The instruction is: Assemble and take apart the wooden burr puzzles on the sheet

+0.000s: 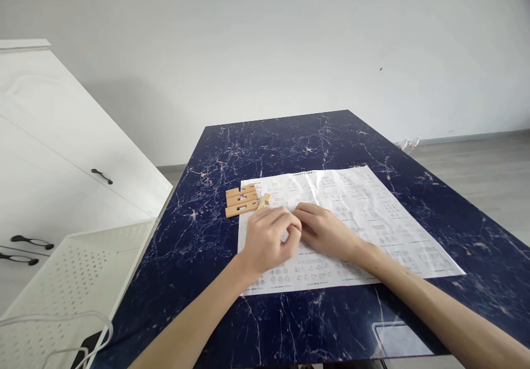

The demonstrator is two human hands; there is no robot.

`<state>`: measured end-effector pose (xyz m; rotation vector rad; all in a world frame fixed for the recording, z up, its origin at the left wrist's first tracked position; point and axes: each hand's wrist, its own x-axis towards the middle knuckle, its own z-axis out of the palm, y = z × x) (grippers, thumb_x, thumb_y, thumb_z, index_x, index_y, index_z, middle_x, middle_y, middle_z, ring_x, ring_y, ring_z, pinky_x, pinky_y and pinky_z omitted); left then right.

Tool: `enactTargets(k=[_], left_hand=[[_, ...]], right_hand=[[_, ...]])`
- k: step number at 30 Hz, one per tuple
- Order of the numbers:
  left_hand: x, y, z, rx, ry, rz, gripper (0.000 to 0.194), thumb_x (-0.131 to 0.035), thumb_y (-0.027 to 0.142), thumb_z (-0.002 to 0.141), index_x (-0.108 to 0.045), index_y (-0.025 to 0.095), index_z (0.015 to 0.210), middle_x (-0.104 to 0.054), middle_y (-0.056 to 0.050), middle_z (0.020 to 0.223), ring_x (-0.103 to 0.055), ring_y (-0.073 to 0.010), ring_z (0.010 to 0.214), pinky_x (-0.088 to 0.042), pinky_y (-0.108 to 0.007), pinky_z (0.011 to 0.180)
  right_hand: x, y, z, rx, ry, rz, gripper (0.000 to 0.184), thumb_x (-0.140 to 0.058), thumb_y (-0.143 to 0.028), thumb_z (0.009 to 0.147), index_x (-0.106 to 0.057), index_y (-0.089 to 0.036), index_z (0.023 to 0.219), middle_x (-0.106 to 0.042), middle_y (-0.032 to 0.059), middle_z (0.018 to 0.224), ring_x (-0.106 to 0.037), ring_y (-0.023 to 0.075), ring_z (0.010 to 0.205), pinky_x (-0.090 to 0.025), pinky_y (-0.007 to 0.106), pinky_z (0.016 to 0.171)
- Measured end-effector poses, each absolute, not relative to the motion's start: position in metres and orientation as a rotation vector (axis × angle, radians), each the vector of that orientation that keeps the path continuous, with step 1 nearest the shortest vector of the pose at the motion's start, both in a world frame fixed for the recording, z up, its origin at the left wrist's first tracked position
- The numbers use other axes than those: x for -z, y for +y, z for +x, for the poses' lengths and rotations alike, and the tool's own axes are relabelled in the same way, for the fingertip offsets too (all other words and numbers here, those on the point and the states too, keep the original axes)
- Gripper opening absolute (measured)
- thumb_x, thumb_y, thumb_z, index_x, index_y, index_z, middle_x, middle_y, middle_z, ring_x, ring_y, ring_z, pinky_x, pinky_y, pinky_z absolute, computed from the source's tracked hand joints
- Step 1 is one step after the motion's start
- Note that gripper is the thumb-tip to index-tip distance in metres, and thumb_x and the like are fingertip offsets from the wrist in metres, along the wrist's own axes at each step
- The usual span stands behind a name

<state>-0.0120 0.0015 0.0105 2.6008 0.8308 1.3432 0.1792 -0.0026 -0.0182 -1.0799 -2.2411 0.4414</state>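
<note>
by wht wall [265, 48]: blue tbl [273, 145] w/ sheet [364, 214]

From my remote post I saw three pale wooden bars [233, 200] lying flat, side by side, across the left edge of a white sheet [348, 209]. The nearest bar [250, 206] had a long slot through its middle and a dark mark near its right end. Just right of them, a shorter wooden piece [265, 199] slanted, its lower end hidden from me. The sheet lay spread out, creased, printed with rows of small diagrams.
</note>
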Motion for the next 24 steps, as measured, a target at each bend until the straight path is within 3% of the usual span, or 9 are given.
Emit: enactTargets(k=[7, 12, 15, 19, 24], left_hand=[[-0.020, 0.046, -0.049, -1.556, 1.456, 2.289, 0.015, -0.055, 0.013, 0.096, -0.064, 0.022, 0.089, -0.070, -0.003, 0.086, -0.061, -0.0196, 0.080, -0.051, -0.037, 0.080], [-0.007, 0.071, -0.073, -1.339, 1.862, 2.279, 0.006, -0.056, 0.018, 0.095, -0.060, 0.023, 0.096, -0.071, -0.008, 0.106, -0.064, -0.0253, 0.102, -0.051, -0.042, 0.099], [0.001, 0.075, -0.079, -1.239, 1.931, 2.305, 0.005, -0.056, 0.023, 0.097, -0.059, 0.023, 0.101, -0.070, -0.010, 0.109, -0.064, -0.0285, 0.107, -0.050, -0.045, 0.101], [0.010, 0.076, -0.080, -1.050, 2.002, 2.376, 0.019, -0.059, 0.038, 0.100, -0.059, 0.020, 0.107, -0.068, -0.015, 0.117, -0.063, -0.0341, 0.112, -0.050, -0.048, 0.096], [0.014, 0.076, -0.077, -0.895, 2.084, 2.434, 0.029, -0.047, 0.046, 0.107, -0.060, 0.019, 0.107, -0.070, -0.015, 0.113, -0.064, -0.0360, 0.109, -0.049, -0.049, 0.091]], right_hand=[[0.013, -0.005, 0.178, -0.453, -2.250, -1.096, 0.018, -0.053, -0.016, 0.107, -0.070, -0.021, 0.111, -0.071, 0.0064, 0.101, -0.068, 0.0221, 0.090, -0.054, 0.038, 0.080], [0.013, -0.004, 0.179, -0.454, -2.254, -1.098, 0.019, -0.053, -0.016, 0.107, -0.070, -0.022, 0.112, -0.072, 0.0066, 0.103, -0.069, 0.0225, 0.092, -0.055, 0.039, 0.081], [0.013, -0.004, 0.179, -0.454, -2.255, -1.093, 0.019, -0.053, -0.016, 0.107, -0.070, -0.022, 0.112, -0.073, 0.0067, 0.103, -0.069, 0.0226, 0.092, -0.055, 0.040, 0.081], [0.013, -0.004, 0.179, -0.434, -2.259, -1.092, 0.019, -0.053, -0.017, 0.107, -0.071, -0.022, 0.111, -0.073, 0.0071, 0.102, -0.070, 0.0228, 0.092, -0.056, 0.040, 0.081], [0.013, -0.004, 0.179, -0.447, -2.253, -1.095, 0.018, -0.053, -0.016, 0.107, -0.070, -0.021, 0.112, -0.073, 0.0073, 0.105, -0.070, 0.0230, 0.093, -0.056, 0.039, 0.082]])
